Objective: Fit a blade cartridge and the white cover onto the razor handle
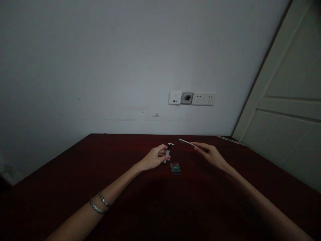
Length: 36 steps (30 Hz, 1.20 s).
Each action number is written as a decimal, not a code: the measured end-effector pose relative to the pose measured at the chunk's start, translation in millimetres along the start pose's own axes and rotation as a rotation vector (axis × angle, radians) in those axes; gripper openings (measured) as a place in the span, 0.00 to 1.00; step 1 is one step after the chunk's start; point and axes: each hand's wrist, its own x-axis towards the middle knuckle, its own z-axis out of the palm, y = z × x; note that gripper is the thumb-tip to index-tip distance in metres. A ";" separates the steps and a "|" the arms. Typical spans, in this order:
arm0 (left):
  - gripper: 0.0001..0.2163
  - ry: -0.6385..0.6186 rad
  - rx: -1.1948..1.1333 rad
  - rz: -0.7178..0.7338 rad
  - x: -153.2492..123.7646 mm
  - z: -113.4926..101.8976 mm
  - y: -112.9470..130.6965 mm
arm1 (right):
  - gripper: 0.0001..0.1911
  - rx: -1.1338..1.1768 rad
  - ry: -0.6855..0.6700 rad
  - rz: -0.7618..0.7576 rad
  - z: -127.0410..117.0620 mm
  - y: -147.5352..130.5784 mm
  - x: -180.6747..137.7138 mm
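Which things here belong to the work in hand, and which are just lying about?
In use: left hand gripping a small dark tool; right hand holding a thin flat strip; perhaps the small clear box beside them.
Lying about: pale strip at the far right edge of the table; wall sockets; door.
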 end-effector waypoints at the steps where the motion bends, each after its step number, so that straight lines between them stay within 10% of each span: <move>1: 0.08 0.006 0.032 0.013 -0.1 0.6 -3.5 | 0.18 0.051 0.004 -0.003 0.2 -2.3 -0.9; 10: 0.05 0.034 0.405 0.180 -6.9 1.3 -4.2 | 0.16 0.117 0.046 -0.266 13.1 -78.2 -9.8; 17: 0.06 0.084 0.462 0.259 -8.9 -5.0 4.5 | 0.16 -0.089 0.052 -0.294 5.3 -45.8 -10.3; 36: 0.06 0.039 0.552 0.285 -10.0 -5.5 4.7 | 0.18 -0.173 0.109 -0.417 10.2 -64.1 -17.5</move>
